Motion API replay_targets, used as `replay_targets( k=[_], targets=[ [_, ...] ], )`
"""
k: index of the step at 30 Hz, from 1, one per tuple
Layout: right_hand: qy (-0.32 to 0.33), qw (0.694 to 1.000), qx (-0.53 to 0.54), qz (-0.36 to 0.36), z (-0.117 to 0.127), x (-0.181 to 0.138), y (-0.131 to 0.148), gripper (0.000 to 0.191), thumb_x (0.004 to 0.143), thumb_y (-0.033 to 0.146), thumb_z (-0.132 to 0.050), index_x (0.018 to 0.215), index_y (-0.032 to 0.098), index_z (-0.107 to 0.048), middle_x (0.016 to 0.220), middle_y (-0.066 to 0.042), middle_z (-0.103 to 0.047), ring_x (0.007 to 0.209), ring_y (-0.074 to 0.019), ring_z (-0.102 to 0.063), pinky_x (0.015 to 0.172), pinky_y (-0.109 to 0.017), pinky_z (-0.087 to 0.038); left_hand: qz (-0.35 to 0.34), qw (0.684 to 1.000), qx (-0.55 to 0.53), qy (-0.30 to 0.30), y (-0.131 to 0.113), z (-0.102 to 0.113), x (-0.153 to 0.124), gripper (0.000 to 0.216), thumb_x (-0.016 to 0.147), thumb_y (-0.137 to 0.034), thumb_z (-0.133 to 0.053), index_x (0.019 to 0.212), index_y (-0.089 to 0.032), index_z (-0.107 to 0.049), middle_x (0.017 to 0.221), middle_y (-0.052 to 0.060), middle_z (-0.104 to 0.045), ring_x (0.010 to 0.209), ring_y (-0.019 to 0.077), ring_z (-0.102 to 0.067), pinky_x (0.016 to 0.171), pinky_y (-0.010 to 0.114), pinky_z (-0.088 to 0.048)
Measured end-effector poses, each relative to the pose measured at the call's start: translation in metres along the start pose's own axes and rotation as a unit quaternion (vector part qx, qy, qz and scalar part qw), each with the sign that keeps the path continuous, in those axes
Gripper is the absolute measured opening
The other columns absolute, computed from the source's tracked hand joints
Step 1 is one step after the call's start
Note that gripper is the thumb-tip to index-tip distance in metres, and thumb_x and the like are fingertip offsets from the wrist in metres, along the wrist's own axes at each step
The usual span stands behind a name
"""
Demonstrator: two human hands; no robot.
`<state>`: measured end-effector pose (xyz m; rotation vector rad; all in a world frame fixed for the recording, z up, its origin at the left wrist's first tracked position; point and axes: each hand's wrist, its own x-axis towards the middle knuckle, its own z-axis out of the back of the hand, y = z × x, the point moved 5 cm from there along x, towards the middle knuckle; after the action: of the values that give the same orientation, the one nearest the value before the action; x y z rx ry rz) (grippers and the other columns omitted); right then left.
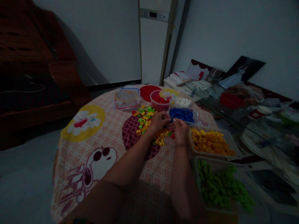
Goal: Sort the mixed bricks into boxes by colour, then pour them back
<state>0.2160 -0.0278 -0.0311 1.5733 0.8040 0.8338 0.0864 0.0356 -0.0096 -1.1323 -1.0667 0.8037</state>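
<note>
My left hand and my right hand meet over a loose pile of mixed toy building bricks, yellow, green and a few red. Fingertips of both hands are pinched together around a small blue brick, mostly hidden by the fingers. Just beyond them is a clear tub of blue bricks. To the right of my right hand stands a tub of yellow bricks, and nearer me a tub of green bricks. Behind my left hand is a round tub of red bricks.
White pieces lie in a container at the back right. Lidded clear boxes are at the back left of the patterned tablecloth. A cluttered glass-topped table adjoins on the right. A wooden bench stands at the left.
</note>
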Motion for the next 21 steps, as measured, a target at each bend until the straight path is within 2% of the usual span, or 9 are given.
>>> replay_targets(
  k=[7, 10, 13, 15, 18, 21],
  targets=[
    [0.008, 1.0, 0.017, -0.016, -0.001, 0.001, -0.004, 0.031, 0.07, 0.044, -0.072, 0.083, 0.017, -0.069, 0.057, 0.003, -0.066, 0.043, -0.0123, -0.059, 0.041, -0.021, -0.046, -0.004, 1.0, 0.019, 0.006, 0.002, -0.004, -0.001, 0.007, 0.071, -0.017, -0.069, 0.074, -0.015, -0.063, 0.061, -0.004, -0.06, 0.056, 0.0093, -0.054, 0.055, 0.019, -0.041],
    [-0.012, 0.999, 0.036, -0.024, 0.002, 0.002, -0.005, 0.032, 0.069, 0.045, -0.073, 0.083, 0.017, -0.067, 0.057, 0.003, -0.066, 0.043, -0.012, -0.059, 0.04, -0.021, -0.046, -0.015, 0.999, 0.043, 0.013, 0.0, -0.005, -0.001, 0.004, 0.074, -0.018, -0.066, 0.076, -0.015, -0.064, 0.063, -0.003, -0.061, 0.058, 0.0101, -0.056, 0.056, 0.02, -0.042],
    [-0.055, 0.996, 0.068, -0.019, 0.007, 0.003, -0.004, 0.034, 0.07, 0.046, -0.074, 0.085, 0.017, -0.064, 0.057, 0.003, -0.066, 0.042, -0.0114, -0.059, 0.04, -0.02, -0.046, -0.024, 0.992, 0.126, -0.003, -0.004, 0.005, 0.0, 0.005, 0.079, -0.02, -0.064, 0.079, -0.016, -0.067, 0.069, 0.0, -0.066, 0.065, 0.0129, -0.06, 0.063, 0.023, -0.046],
    [-0.093, 0.992, 0.09, -0.012, 0.011, 0.004, -0.003, 0.035, 0.07, 0.046, -0.074, 0.086, 0.017, -0.062, 0.057, 0.003, -0.066, 0.043, -0.0116, -0.059, 0.041, -0.021, -0.047, -0.02, 0.975, 0.22, -0.038, -0.006, 0.021, 0.0, 0.007, 0.08, -0.019, -0.063, 0.082, -0.017, -0.069, 0.075, 0.002, -0.07, 0.071, 0.0153, -0.063, 0.07, 0.026, -0.048],
    [-0.14, 0.983, 0.118, -0.003, 0.017, 0.007, -0.002, 0.034, 0.073, 0.043, -0.072, 0.091, 0.017, -0.061, 0.061, 0.003, -0.066, 0.049, -0.0132, -0.064, 0.047, -0.023, -0.053, 0.007, 0.93, 0.357, -0.087, -0.005, 0.049, -0.001, 0.014, 0.082, -0.016, -0.062, 0.089, -0.018, -0.073, 0.088, 0.006, -0.075, 0.082, 0.0196, -0.066, 0.081, 0.03, -0.05],
    [-0.164, 0.976, 0.138, 0.017, 0.02, 0.008, -0.001, 0.038, 0.073, 0.036, -0.07, 0.104, 0.016, -0.061, 0.076, 0.0, -0.07, 0.065, -0.0154, -0.071, 0.059, -0.028, -0.06, 0.053, 0.892, 0.439, -0.091, 0.002, 0.069, -0.002, 0.02, 0.084, -0.016, -0.06, 0.096, -0.019, -0.076, 0.099, 0.009, -0.077, 0.093, 0.0238, -0.068, 0.088, 0.034, -0.05]
  ],
)
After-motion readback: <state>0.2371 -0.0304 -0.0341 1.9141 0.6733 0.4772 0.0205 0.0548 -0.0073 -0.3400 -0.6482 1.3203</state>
